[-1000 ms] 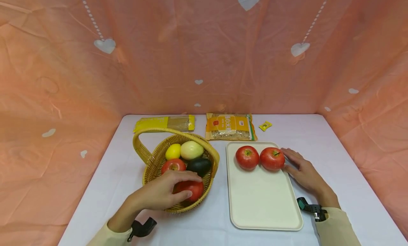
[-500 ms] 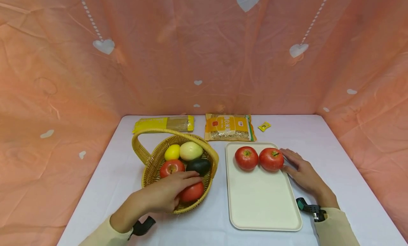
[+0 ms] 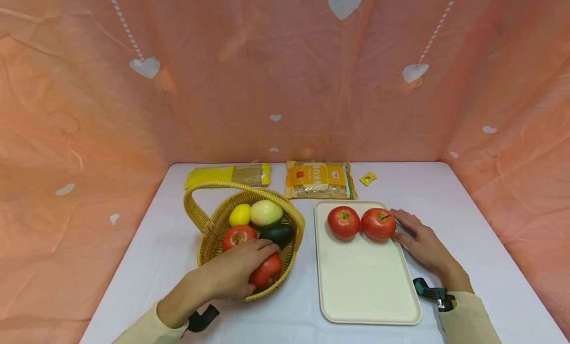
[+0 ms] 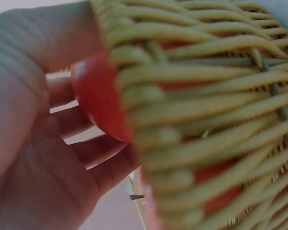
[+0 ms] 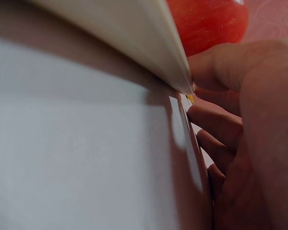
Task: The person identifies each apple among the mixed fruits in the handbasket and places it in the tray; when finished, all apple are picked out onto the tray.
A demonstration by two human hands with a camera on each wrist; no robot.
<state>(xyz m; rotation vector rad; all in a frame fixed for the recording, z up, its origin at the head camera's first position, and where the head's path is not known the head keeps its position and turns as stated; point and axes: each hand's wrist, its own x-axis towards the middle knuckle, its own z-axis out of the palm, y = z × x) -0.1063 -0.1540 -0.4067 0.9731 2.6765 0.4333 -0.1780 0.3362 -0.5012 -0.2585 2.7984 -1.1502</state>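
My left hand point(image 3: 232, 270) reaches over the near rim of the wicker basket point(image 3: 208, 245) and grips a red apple point(image 3: 268, 271) inside it. In the left wrist view, the fingers curve round that apple, and the basket's weave hides part of it. A second red apple point(image 3: 238, 235), a yellow lemon point(image 3: 240, 215), a pale green round fruit point(image 3: 266, 213) and a dark green oval one point(image 3: 277, 233) share the basket. My right hand point(image 3: 423, 242) rests at the right edge of the cream tray point(image 3: 367, 284), fingers relaxed, beside a red apple point(image 3: 378, 224). Another apple point(image 3: 344, 222) sits to its left.
Behind the basket lies a yellow pack of noodles point(image 3: 228, 175). An orange-labelled bag of grain point(image 3: 319, 179) and a small yellow wrapped sweet point(image 3: 368, 178) lie behind the tray. The basket's tall handle point(image 3: 231, 185) arches over its far side. Pink curtains surround the white table.
My left hand has shifted its fingers on the near apple in the basket, which has turned and sits slightly nearer. My right hand has stayed at the tray's edge.
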